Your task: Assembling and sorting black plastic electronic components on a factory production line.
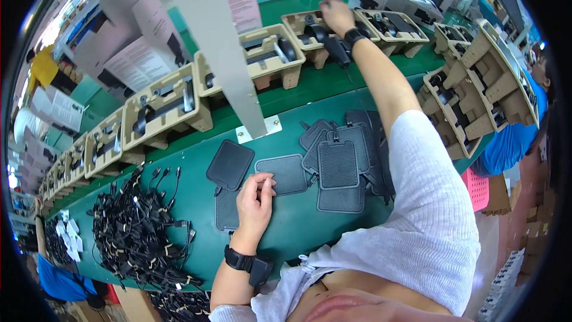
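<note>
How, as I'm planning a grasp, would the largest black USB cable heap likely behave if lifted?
The USB cable heap is probably floppy, since its strands curve every way. It may snag in clumps, as strands cross throughout. Pale ties might keep individual bundles together.

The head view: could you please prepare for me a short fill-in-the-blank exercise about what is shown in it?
1. The farther hand, which is at a beige tray, is the person's ____ one.
2. The pile of black cables lies to the ____ of the left hand.
3. The dark flat panels lie on a table whose colour is ____.
4. At the right side, the perforated basket is ____ in colour.

Missing words: right; left; green; pink.
</note>
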A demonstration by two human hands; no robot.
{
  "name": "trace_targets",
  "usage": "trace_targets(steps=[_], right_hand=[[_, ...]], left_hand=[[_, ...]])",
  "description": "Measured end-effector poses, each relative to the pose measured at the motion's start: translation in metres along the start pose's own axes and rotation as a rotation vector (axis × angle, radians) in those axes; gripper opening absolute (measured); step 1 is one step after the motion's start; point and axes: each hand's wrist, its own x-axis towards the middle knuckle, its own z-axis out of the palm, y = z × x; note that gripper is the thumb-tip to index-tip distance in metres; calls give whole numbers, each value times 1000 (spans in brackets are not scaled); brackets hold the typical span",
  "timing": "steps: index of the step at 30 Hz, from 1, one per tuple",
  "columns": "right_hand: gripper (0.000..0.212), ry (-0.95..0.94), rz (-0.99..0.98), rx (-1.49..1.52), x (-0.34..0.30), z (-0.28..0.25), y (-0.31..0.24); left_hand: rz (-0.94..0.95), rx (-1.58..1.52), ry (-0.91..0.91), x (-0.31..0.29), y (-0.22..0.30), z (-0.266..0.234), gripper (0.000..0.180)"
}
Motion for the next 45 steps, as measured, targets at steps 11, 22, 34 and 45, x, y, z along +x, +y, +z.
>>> trace_targets(steps=[11, 22, 34, 45], right_hand=[[18, -36, -1071, 267, -176, -138, -145], [13, -420, -1189, 720, -245, -109, -339], [36, -587, -936, 584, -282, -45, -459], [24, -931, -991, 686, -238, -67, -396]], left_hand=[[88, 121, 70, 2, -5, -1, 8], [332, -57, -56, -6, -1, -6, 45], [254, 223, -186, -6, -26, -2, 43], [283, 93, 10, 12, -41, 15, 27]])
